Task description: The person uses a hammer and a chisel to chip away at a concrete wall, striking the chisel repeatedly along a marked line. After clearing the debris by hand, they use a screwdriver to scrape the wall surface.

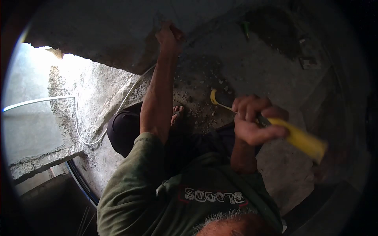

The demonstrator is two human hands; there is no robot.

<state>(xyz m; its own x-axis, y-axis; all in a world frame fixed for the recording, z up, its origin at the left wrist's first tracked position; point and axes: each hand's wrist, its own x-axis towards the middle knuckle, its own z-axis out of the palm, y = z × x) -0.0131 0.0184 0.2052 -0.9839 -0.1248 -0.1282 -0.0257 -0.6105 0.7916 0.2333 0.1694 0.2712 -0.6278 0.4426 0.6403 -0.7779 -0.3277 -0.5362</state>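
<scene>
My right hand (256, 118) is closed round the dark middle of a yellow tool (305, 141). Its broad yellow end, blurred, points to the lower right. On the other side of the fist, a thin piece runs to a curved yellow end (214, 97). My left hand (169, 33) is stretched far forward against the dark concrete surface (98, 35), its fingers closed; what they hold is too dark to make out.
Rubble (201, 90) lies on the floor near my foot (177, 114). A white cable (77, 118) loops over the bright, rough concrete at left. Dark pipes (82, 183) run at the lower left. A small green object (246, 29) is at the top, a box-like piece (309, 63) further right.
</scene>
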